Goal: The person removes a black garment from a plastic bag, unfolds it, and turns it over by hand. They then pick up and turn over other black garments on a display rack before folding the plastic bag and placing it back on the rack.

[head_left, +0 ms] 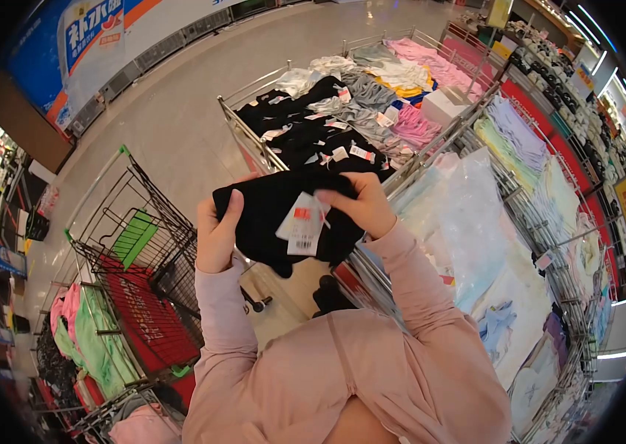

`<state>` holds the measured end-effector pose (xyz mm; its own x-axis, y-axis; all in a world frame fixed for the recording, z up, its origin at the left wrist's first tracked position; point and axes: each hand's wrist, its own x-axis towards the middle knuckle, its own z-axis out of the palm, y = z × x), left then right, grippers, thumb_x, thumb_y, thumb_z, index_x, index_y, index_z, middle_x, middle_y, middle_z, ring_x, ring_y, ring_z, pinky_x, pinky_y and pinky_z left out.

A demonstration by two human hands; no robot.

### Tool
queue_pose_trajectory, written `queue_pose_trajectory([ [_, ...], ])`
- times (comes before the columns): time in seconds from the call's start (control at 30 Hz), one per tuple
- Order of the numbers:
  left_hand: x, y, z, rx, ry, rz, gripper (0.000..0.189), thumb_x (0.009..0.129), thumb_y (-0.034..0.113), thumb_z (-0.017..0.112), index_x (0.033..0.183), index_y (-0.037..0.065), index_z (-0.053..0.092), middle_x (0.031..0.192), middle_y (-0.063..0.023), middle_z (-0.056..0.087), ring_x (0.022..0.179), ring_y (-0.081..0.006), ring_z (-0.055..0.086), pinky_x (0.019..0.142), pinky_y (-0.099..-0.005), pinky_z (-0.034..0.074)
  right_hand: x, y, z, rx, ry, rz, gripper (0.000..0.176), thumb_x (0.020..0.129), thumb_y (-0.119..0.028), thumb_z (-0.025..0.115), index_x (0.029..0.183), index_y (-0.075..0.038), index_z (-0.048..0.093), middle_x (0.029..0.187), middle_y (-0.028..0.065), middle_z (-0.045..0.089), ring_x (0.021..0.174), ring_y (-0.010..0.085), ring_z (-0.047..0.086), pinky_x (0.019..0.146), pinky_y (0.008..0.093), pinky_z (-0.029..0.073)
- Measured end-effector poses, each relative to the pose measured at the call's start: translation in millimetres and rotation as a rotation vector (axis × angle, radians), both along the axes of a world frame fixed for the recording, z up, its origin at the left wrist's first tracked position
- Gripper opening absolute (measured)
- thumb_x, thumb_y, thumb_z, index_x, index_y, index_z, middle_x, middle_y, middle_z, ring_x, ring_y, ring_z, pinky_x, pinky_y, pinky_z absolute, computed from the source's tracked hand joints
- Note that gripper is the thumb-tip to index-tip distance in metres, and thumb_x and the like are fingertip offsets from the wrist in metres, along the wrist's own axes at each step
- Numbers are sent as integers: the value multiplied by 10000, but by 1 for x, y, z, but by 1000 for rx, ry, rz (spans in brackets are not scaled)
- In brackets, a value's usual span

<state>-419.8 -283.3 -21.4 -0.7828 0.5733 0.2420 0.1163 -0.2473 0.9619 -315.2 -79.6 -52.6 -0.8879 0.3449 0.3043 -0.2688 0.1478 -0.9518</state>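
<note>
Between my two hands is a folded black garment, held up in front of my chest; its exact kind does not show. A white price tag with a red patch and a barcode hangs on its front. My left hand grips the left edge, thumb in front and fingers behind. At the upper right corner my right hand pinches the cloth, its thumb close to the top of the tag. Just beyond lie black garments with similar tags in a metal-railed bin.
Grey, white and pink clothes fill the bin's far part, near a white box. A second bin with plastic-wrapped pale clothes stands at my right. A shopping cart is at my left, beside green clothing.
</note>
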Motion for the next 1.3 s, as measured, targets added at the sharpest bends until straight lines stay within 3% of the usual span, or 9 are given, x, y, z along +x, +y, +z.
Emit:
queue_pose_trajectory([
  [0.4,-20,121,3,-164,519,527,235,864,107,551,1059,-20,582,810,-108,626,736,-167,590,695,-281,461,-44,50,19,175,123,-523,203,832,-159,619,778,37,605,556,102,546,448,53,421,426,238,361],
  [0.47,-3,147,0,-274,626,464,369,852,167,564,1168,-19,523,842,-132,589,721,-203,577,654,-276,448,-40,52,25,142,121,-387,215,829,-184,621,797,28,604,551,110,543,454,66,449,432,251,375],
  [0.57,5,166,-7,-218,697,195,812,873,608,229,1317,-67,314,1066,-136,494,769,-172,478,640,-269,390,-42,64,2,-37,275,-77,526,744,-273,704,1119,29,491,785,94,610,625,131,576,574,256,462],
  [0.7,4,177,-33,-142,563,-14,763,881,554,287,1326,-66,296,1053,-155,526,733,-167,498,634,-263,427,-55,87,-20,-41,307,-62,623,728,-233,725,1212,10,417,930,63,592,681,135,582,613,254,478],
  [0.8,-1,174,-49,-63,220,-193,713,902,517,272,1333,-51,298,973,-132,579,678,-140,500,579,-235,414,-50,83,-21,-498,-59,125,611,738,-211,720,1215,5,405,921,60,594,685,97,564,626,228,470],
  [0.93,-16,160,-56,-50,287,-209,515,932,341,349,1258,-50,425,919,-135,620,658,-129,549,518,-200,385,-72,89,-27,-576,45,-166,235,866,-153,568,1045,0,553,908,27,609,688,64,556,625,207,468],
  [1.07,-58,148,-70,216,-18,318,333,917,211,408,1032,-48,584,816,-100,625,742,-150,592,595,-255,442,-72,106,-4,-818,164,-161,233,898,-182,528,1040,-6,583,943,25,620,820,77,572,717,222,464],
  [1.17,-88,169,-87,-5,-23,337,300,920,189,404,994,-29,595,806,-70,612,764,-130,568,656,-263,441,-76,109,3,-759,242,-87,263,905,-184,503,1115,-27,524,1079,71,587,976,166,564,851,313,444],
  [1.3,-116,159,-136,-133,-211,-299,301,923,209,411,1037,-16,574,873,-56,603,810,-119,554,700,-254,434,-98,97,37,-675,319,-59,267,912,-179,487,1136,-35,506,1133,77,562,1033,187,540,886,342,424],
])
